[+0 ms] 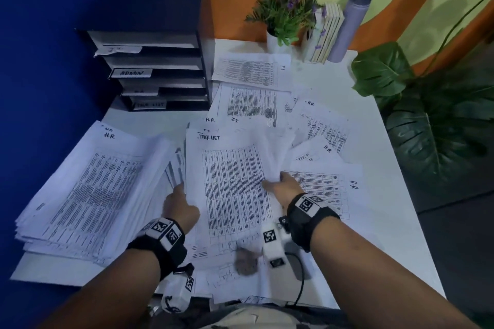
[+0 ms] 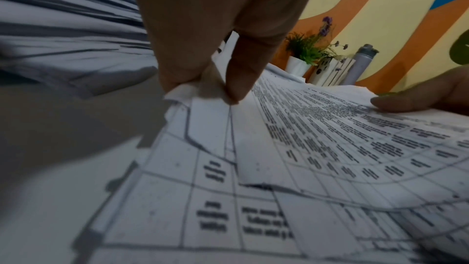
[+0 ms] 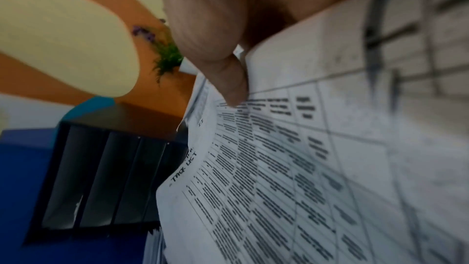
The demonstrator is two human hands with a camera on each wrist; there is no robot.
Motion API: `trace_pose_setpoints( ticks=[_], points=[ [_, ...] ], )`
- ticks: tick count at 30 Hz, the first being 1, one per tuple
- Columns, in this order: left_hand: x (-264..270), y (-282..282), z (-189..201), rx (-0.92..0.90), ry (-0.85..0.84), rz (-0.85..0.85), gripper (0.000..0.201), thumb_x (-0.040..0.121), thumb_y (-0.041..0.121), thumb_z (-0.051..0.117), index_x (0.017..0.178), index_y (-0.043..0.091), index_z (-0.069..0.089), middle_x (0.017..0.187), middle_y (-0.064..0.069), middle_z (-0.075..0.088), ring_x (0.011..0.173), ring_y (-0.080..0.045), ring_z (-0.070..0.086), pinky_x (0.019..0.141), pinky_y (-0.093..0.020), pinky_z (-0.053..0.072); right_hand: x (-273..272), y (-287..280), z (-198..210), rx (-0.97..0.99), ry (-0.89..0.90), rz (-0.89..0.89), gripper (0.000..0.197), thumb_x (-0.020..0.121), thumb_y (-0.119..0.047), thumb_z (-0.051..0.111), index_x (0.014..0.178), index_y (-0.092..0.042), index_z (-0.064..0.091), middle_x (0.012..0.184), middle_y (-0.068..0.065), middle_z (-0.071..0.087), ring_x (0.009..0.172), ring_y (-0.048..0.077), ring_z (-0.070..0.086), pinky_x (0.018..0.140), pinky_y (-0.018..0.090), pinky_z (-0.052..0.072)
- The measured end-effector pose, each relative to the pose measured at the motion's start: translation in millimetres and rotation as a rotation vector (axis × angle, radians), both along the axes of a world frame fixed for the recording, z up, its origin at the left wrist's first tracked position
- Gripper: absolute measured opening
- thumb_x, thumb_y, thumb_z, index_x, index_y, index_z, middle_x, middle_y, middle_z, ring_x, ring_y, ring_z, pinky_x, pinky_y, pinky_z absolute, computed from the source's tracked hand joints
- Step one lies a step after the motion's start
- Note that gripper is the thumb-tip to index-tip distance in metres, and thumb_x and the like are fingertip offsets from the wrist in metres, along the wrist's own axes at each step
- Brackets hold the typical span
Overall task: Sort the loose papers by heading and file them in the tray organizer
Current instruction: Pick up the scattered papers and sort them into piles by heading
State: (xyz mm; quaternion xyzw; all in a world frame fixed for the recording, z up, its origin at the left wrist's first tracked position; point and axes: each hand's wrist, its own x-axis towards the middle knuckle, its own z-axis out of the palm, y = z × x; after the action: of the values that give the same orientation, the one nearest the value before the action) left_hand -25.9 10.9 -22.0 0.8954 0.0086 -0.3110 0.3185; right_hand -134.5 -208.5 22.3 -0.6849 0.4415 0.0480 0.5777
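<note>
Both hands grasp the TASK LIST sheet (image 1: 230, 184) mid-table: left hand (image 1: 179, 207) pinching its left edge, right hand (image 1: 284, 186) its right. Lift it level, clear of the H.R. stack (image 1: 88, 189), toward the tray organizer (image 1: 157, 72) at the back-left corner.

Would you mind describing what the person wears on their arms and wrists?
Both forearms are bare, with no sleeves. Each wrist carries a black strap topped with white blocks printed with black square markers. A white camera housing hangs below the right wrist, trailing a black cable.
</note>
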Motion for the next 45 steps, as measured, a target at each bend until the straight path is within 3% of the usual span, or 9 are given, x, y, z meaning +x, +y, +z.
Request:
trace_pose_setpoints(
  ticks=[6, 11, 17, 22, 25, 29, 34, 40, 45],
  points=[
    [0.8, 1.9, 13.1, -0.089, -0.025, 0.146, 0.095, 0.082, 0.022, 0.074, 0.156, 0.018, 0.014, 0.157, -0.012, 0.028, 0.143, -0.032, 0.029, 0.114, -0.045, 0.033, -0.7, -2.2, 2.6, -0.005, -0.098, 0.133, 0.044, 0.084, -0.006, 0.07, 0.122, -0.02, 0.056, 0.113, 0.004, 0.062, 0.107, 0.023, 0.058, 0.089, 0.034, 0.047],
    [13.2, 8.6, 27.0, -0.385, -0.039, 0.147, 0.089, 0.056, 0.077, 0.076, 0.134, 0.058, 0.039, 0.139, 0.013, 0.054, 0.131, -0.02, 0.048, 0.107, -0.054, 0.039, -19.3, -29.7, 29.8, 0.181, -0.312, 0.026, 0.026, 0.08, -0.001, 0.074, 0.093, -0.017, 0.058, 0.082, -0.001, 0.055, 0.083, 0.018, 0.057, 0.081, 0.032, 0.05],
    [12.0, -25.4, 105.8, -0.783, -0.174, 0.192, 0.025, 0.091, 0.008, 0.065, 0.108, 0.027, 0.065, 0.109, 0.004, 0.073, 0.104, -0.016, 0.067, 0.097, -0.046, 0.051, -10.7, -38.9, 77.0, 0.033, -0.545, 0.026, 0.056, 0.078, -0.001, 0.077, 0.124, -0.018, 0.05, 0.123, 0.005, 0.064, 0.117, 0.022, 0.061, 0.1, 0.042, 0.048],
    [14.0, -25.7, 128.6, -0.829, -0.284, 0.228, 0.029, 0.082, 0.016, 0.077, 0.108, 0.017, 0.065, 0.106, -0.005, 0.072, 0.104, -0.022, 0.067, 0.099, -0.046, 0.05, -13.2, -40.0, 106.6, -0.098, -0.71, -0.125, 0.034, 0.078, 0.012, 0.071, 0.091, -0.012, 0.051, 0.08, -0.007, 0.067, 0.073, 0.0, 0.067, 0.07, 0.017, 0.053],
    [4.5, -20.0, 130.5, -0.811, -0.196, 0.234, 0.036, 0.076, 0.027, 0.084, 0.107, 0.02, 0.067, 0.104, 0.005, 0.074, 0.101, -0.015, 0.069, 0.099, -0.04, 0.05, -22.6, -36.2, 109.0, -0.13, -0.702, -0.123, 0.036, 0.074, -0.006, 0.08, 0.096, 0.006, 0.055, 0.091, 0.024, 0.067, 0.086, 0.029, 0.07, 0.082, 0.034, 0.056],
    [-3.9, -19.2, 128.0, -0.801, -0.165, 0.186, 0.013, 0.08, 0.014, 0.078, 0.086, 0.025, 0.073, 0.09, 0.009, 0.076, 0.096, -0.016, 0.07, 0.096, -0.043, 0.051, -26.9, -36.9, 128.4, -0.064, -0.878, -0.143, 0.039, 0.083, 0.008, 0.063, 0.12, 0.003, 0.054, 0.111, 0.017, 0.065, 0.104, 0.027, 0.061, 0.092, 0.042, 0.051],
    [-4.1, -20.2, 128.6, -0.782, -0.176, 0.148, 0.019, 0.082, 0.011, 0.077, 0.076, 0.029, 0.074, 0.081, 0.011, 0.076, 0.093, -0.017, 0.07, 0.091, -0.041, 0.053, -16.8, -40.9, 167.3, -0.201, -0.923, -0.014, 0.014, 0.092, -0.018, 0.061, 0.099, -0.023, 0.072, 0.098, -0.006, 0.073, 0.098, 0.016, 0.066, 0.092, 0.036, 0.051],
    [-1.4, -23.0, 129.8, -0.828, -0.193, 0.178, 0.02, 0.074, 0.01, 0.083, 0.08, 0.028, 0.078, 0.089, 0.003, 0.077, 0.092, -0.015, 0.072, 0.092, -0.041, 0.053, -7.0, -36.9, 176.4, -0.308, -0.856, 0.236, 0.026, 0.09, -0.02, 0.055, 0.115, -0.026, 0.057, 0.105, 0.0, 0.066, 0.091, 0.018, 0.061, 0.083, 0.033, 0.048],
    [1.1, -24.0, 130.3, -0.826, -0.194, 0.185, 0.018, 0.077, 0.012, 0.081, 0.088, 0.021, 0.071, 0.081, 0.011, 0.076, 0.08, 0.0, 0.07, 0.083, -0.026, 0.053, -9.7, -41.0, 165.9, -0.183, -0.945, 0.192, 0.077, 0.062, 0.004, 0.047, 0.132, -0.028, 0.039, 0.132, 0.01, 0.056, 0.122, 0.027, 0.051, 0.1, 0.035, 0.041]
  ],
)
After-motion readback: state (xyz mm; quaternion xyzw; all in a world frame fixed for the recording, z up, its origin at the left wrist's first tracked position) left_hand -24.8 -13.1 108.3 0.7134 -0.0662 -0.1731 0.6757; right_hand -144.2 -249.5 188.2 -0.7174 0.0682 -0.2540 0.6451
